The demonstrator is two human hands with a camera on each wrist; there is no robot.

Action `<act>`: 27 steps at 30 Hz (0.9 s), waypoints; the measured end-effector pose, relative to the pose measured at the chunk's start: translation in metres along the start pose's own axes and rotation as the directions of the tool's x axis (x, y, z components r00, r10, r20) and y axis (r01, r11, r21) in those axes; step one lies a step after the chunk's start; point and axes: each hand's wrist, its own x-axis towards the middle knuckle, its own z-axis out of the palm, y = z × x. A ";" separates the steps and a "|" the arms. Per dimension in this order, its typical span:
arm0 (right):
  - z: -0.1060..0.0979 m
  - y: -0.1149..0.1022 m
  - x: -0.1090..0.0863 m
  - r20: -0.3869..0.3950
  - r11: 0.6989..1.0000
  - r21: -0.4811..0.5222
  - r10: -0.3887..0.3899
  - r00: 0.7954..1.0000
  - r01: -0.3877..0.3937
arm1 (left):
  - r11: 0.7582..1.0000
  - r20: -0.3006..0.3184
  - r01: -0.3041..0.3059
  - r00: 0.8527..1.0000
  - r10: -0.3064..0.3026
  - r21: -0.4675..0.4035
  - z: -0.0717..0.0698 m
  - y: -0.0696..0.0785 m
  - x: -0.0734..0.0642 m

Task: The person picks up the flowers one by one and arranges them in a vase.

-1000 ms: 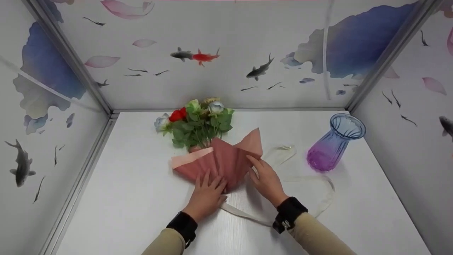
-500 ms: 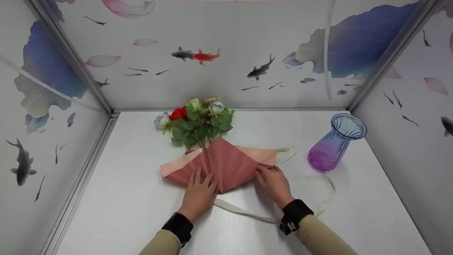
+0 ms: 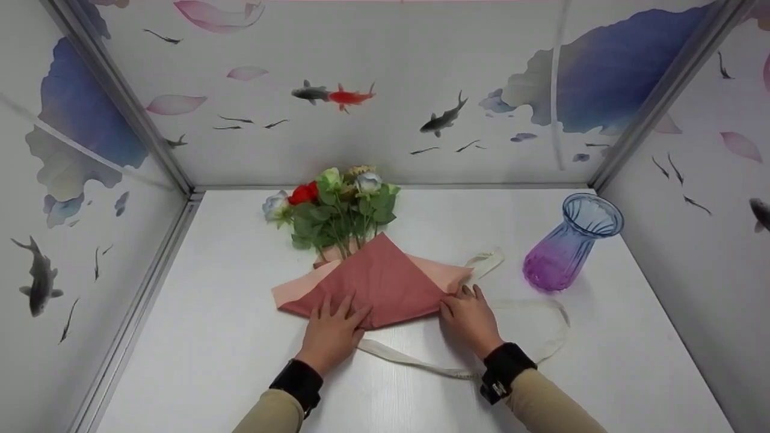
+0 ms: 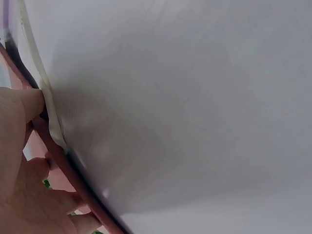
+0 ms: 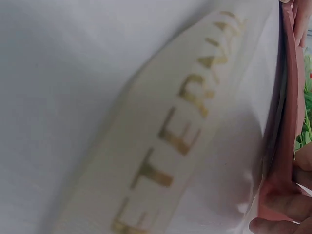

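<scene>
Dusky pink wrapping paper [image 3: 391, 282] lies folded over the lower stems of a bunch of flowers [image 3: 343, 210] with red, pale blue and green blooms. My left hand [image 3: 332, 337] rests on the paper's lower left with fingers spread; in the left wrist view its thumb [image 4: 33, 103] lies by the paper's near edge. At the paper's right corner, my right hand [image 3: 472, 319] pinches the edge; curled fingers [image 5: 287, 204] show on it in the right wrist view. A cream ribbon [image 3: 409, 359] runs from beside the left hand toward the right wrist. Gold letters mark the ribbon [image 5: 180, 122] up close.
A blue and purple ribbed glass vase [image 3: 571, 243] stands on the white table [image 3: 198, 337] at the right. Another stretch of ribbon loops between the vase and the right hand. Printed wall panels [image 3: 385, 144] enclose the table at the back and sides.
The right hand has moved right and toward me, pulling the paper's right corner out and flattening its pleats. The left hand has slid slightly left along the paper. Vase and flower heads stay put.
</scene>
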 end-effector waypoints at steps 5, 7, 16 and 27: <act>0.002 0.004 -0.003 -0.020 1.000 -0.002 -0.010 1.000 0.010 | 1.000 0.054 0.005 0.999 -0.006 0.012 -0.004 0.001 0.001; 0.002 0.005 -0.003 -0.031 1.000 -0.021 -0.008 0.999 0.008 | 1.000 0.059 0.003 0.998 -0.004 0.017 -0.004 0.000 0.002; 0.004 0.005 -0.001 -0.050 0.996 -0.080 -0.051 0.997 0.047 | 1.000 0.022 -0.018 1.000 0.018 0.001 -0.003 -0.002 0.001; 0.003 -0.007 0.009 0.202 0.948 0.256 0.141 0.969 -0.191 | 0.999 -0.061 -0.049 0.997 0.050 0.017 -0.001 -0.003 0.001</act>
